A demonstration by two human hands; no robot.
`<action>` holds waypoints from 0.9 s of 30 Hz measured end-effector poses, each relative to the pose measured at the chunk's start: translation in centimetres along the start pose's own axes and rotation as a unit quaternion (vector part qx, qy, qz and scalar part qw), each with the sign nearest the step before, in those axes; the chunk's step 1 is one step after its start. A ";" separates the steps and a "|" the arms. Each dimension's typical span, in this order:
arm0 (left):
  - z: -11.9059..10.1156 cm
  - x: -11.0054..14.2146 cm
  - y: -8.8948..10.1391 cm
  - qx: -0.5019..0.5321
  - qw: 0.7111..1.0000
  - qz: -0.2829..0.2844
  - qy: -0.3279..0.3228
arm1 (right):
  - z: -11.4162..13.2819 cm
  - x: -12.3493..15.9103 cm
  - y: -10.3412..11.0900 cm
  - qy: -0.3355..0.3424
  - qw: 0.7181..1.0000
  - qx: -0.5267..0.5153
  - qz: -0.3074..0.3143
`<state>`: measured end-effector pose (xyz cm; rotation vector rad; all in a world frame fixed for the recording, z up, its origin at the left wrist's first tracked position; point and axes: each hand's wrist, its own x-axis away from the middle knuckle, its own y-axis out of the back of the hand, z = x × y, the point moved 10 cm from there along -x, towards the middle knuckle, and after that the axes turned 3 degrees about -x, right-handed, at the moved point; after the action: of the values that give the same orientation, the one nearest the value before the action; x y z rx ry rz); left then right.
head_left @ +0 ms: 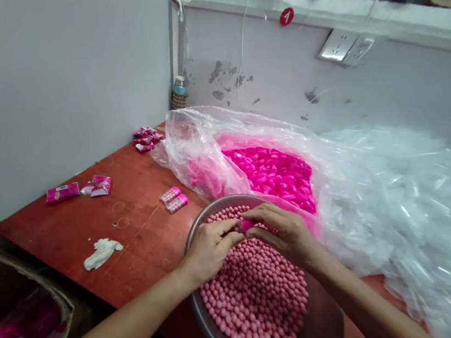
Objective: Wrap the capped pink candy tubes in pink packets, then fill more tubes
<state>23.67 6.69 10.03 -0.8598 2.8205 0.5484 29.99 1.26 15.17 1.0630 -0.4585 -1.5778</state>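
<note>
A metal bowl (213,331) full of small pink candy balls (254,292) sits at the near edge of the red table (133,225). Both my hands hover over the bowl, fingertips meeting. My left hand (211,248) and my right hand (284,233) pinch a small bright pink container (246,224) between them. Just behind the bowl lies an open clear plastic bag (197,145) holding many bright pink containers (276,173).
Two filled pink tubes (174,199) lie left of the bowl. Pink packets (78,189) and more (145,138) lie near the wall, with a white wad (102,251). A heap of clear wrappers (413,205) fills the right. A box of pink packs (18,329) stands at lower left.
</note>
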 end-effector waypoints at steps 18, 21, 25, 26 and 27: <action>1.5 0.1 -0.5 0.066 0.997 0.023 0.032 | -1.1 1.0 -0.6 -0.046 0.996 -0.081 -0.013; 2.8 -0.3 -0.4 0.230 0.969 0.005 0.086 | -3.2 1.5 -0.3 -0.143 0.953 -0.265 -0.022; 4.1 -0.2 -0.3 0.303 0.945 -0.019 0.123 | -6.1 4.1 -1.1 -0.249 0.853 -0.455 -0.064; 3.9 -0.2 -0.3 0.291 0.950 -0.014 0.112 | -6.8 4.7 -1.3 -0.265 0.834 -0.476 -0.086; 3.4 -0.2 -0.3 0.271 0.958 -0.006 0.093 | -7.3 5.0 -1.5 -0.276 0.819 -0.492 -0.105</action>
<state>24.13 7.91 6.84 -0.8390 2.8852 -0.3226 35.26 -1.17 8.35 -0.1659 0.1495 -1.9512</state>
